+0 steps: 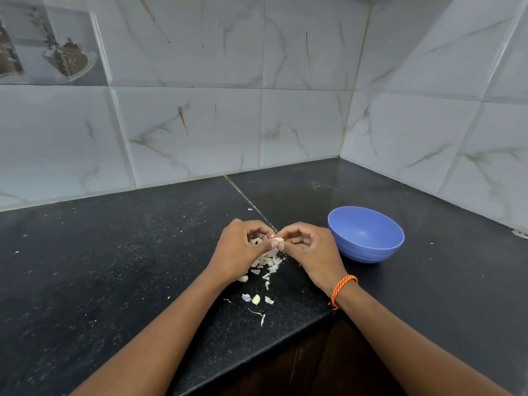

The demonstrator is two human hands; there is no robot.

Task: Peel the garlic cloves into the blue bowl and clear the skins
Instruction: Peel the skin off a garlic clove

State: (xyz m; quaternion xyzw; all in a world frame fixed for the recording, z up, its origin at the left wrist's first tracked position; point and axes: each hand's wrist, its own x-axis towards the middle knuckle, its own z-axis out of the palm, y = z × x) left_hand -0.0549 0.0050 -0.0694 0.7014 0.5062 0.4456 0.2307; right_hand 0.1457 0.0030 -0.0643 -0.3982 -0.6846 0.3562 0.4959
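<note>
My left hand [243, 250] and my right hand [310, 251] meet over the black counter, and both pinch one small pale garlic clove [278, 240] between their fingertips. Under the hands lies a heap of white garlic skins [268, 262]. One clove [243, 278] peeks out beside my left wrist, and another clove [256, 299] lies nearer the counter's front edge among loose skin scraps. The blue bowl [365, 234] stands just right of my right hand; the part of its inside that I can see looks empty.
The black granite counter [114, 267] runs into a corner of marbled wall tiles [343, 155] behind and to the right. Its front edge [257, 364] cuts diagonally below my forearms. An orange cord bracelet [343, 288] circles my right wrist.
</note>
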